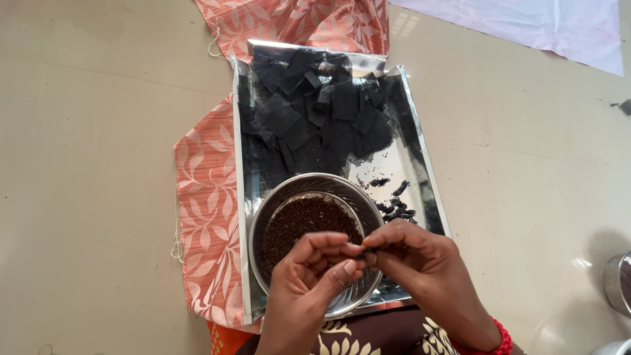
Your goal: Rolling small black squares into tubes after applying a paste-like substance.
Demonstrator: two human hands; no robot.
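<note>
**Two hands pinch a small dark piece over a bowl of brown grains**

Under everything lies the pale tiled floor (98, 197), and on it, stretching away beyond the hands, an orange cloth with a leaf print (207, 197). On that cloth sits a shiny rectangular metal tray (420, 154), its near edge just below the wrists. At the far end of the tray from the hands is a heap of black cut squares (315, 118), piled loosely over one another. Right beneath the fingers stands a round steel bowl (269, 210) holding coarse dark brown grains (305, 223). Just beyond the right hand, a few black scraps (394, 207) are scattered on the bare tray.

The left hand (309, 276) and the right hand (420, 263) meet fingertip to fingertip above the bowl's near rim, both clenched in a pinch on a small dark piece (363, 250) held between them; it is too small to tell more. A red thread band (503, 338) circles the right wrist. Well off to the right of the right hand, part of another steel container (618, 283) shows at the edge
</note>
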